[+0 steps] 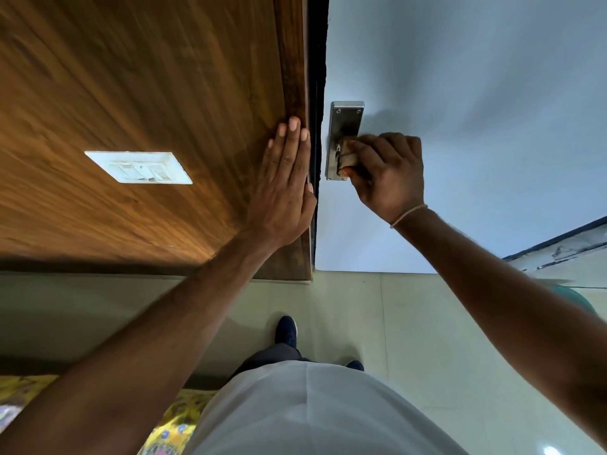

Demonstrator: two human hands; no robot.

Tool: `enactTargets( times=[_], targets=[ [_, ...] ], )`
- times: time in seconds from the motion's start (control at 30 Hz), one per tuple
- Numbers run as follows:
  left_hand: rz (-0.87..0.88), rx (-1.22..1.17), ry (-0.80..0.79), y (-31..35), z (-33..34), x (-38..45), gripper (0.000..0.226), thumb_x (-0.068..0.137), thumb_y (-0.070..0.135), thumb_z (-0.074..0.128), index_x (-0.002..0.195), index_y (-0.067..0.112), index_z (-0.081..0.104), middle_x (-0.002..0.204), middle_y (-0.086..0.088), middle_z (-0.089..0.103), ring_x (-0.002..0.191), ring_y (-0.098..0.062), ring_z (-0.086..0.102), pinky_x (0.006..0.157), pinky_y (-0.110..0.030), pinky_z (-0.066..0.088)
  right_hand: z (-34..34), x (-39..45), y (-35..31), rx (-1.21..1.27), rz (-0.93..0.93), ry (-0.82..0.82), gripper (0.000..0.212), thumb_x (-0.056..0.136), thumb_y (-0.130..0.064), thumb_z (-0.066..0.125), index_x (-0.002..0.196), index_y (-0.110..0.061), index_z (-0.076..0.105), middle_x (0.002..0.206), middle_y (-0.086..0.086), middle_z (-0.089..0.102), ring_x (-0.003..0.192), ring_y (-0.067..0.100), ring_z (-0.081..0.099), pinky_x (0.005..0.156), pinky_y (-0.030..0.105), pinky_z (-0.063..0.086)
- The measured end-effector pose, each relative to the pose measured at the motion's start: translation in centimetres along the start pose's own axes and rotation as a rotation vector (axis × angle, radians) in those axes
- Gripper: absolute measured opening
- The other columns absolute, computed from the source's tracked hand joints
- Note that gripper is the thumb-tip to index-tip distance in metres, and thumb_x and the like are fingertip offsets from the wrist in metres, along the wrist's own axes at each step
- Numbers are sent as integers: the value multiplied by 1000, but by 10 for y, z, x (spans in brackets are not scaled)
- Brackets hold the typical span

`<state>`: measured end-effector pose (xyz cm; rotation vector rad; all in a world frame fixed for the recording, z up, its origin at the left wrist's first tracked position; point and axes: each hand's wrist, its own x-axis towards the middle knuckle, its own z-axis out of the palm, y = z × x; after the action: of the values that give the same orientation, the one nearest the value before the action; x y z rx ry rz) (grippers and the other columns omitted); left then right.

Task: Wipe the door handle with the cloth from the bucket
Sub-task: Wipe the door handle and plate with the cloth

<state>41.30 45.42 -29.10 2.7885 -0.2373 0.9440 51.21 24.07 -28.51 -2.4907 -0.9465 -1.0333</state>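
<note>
My right hand [387,174] covers the door handle [345,139] lever and most of the cloth [347,155]; I see only its edge. A teal object [573,298], possibly the bucket, is mostly hidden behind my right forearm. The switch plate [139,167] is blurred.

Pale tiled floor [410,339] meets the wall base and door bottom along its far edge. Two dark shoes [286,331] stand on it near centre. Yellow patterned fabric [174,421] lies at the near left corner (partly hidden).

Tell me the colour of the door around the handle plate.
The door is plain pale blue-grey, seen in the head view.
</note>
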Motion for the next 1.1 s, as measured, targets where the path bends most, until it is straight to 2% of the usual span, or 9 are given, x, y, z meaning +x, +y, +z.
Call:
enactTargets(
  times=[0.1, 0.2, 0.27, 0.43, 0.6, 0.73, 0.87, 1.0, 1.1],
  targets=[
    [2, -17, 5, -1, 1, 0, 73, 106, 12, 53, 169, -6, 21, 178, -29, 20, 168, -44, 19, 138, -57, 22, 10, 8, -7, 5, -112, 52, 29, 106, -33, 67, 127, -17, 78, 126, 5, 77, 107, 35, 71, 91, 45, 49],
    [6, -24, 24, -1, 0, 0, 73, 105, 9, 55, 168, -7, 23, 177, -29, 22, 168, -44, 20, 137, -57, 23, 25, 18, -11, -4, -261, 73, 16, 105, -18, 68, 115, -18, 81, 120, 3, 78, 107, 34, 72, 92, 44, 48],
    [13, -26, 30, -2, -1, 0, 74, 103, 7, 57, 168, -8, 25, 177, -30, 23, 167, -44, 21, 137, -57, 23, 29, 22, -7, -10, -348, 54, 17, 105, -12, 66, 110, -19, 81, 116, 1, 78, 109, 34, 72, 92, 44, 47],
    [14, -28, 39, -2, 1, 0, 74, 103, 7, 59, 167, -9, 26, 176, -31, 24, 167, -46, 22, 136, -59, 25, 19, 23, 9, -19, -453, 3, 24, 106, -9, 63, 122, -19, 79, 127, 0, 77, 112, 32, 70, 93, 42, 47],
    [-2, -48, 46, 0, 4, 0, 73, 103, 7, 59, 167, -8, 27, 175, -31, 26, 166, -46, 24, 135, -60, 27, 5, 8, 18, -8, -269, -18, 30, 104, -23, 69, 132, -14, 74, 132, 6, 75, 110, 33, 71, 93, 43, 50],
    [-1, -45, 28, -1, 2, 0, 75, 103, 8, 57, 168, -7, 24, 177, -30, 23, 167, -45, 21, 136, -60, 25, -4, 7, 15, -29, -87, -138, 43, 100, -39, 66, 133, -12, 70, 126, 9, 75, 109, 36, 69, 95, 46, 48],
    [-16, -41, 27, 2, 4, 0, 74, 104, 9, 57, 169, -6, 23, 177, -30, 23, 167, -45, 21, 135, -60, 25, -2, 20, 2, -20, 35, -212, 42, 95, -47, 67, 123, -17, 72, 107, 5, 78, 96, 36, 68, 89, 44, 46],
    [-24, -50, 41, 5, 5, 1, 73, 104, 9, 56, 168, -7, 24, 177, -31, 24, 167, -46, 22, 135, -61, 25, -7, 26, 14, 36, 52, -320, 35, 93, -42, 67, 117, -17, 71, 101, 7, 78, 90, 38, 67, 87, 44, 44],
    [-11, -48, 32, 2, 4, 0, 72, 105, 11, 52, 168, -7, 23, 177, -30, 23, 167, -45, 20, 137, -59, 23, -18, 24, 32, 44, 32, -380, 37, 90, -42, 56, 113, -17, 71, 102, 10, 78, 92, 39, 67, 86, 44, 42]
  ],
)
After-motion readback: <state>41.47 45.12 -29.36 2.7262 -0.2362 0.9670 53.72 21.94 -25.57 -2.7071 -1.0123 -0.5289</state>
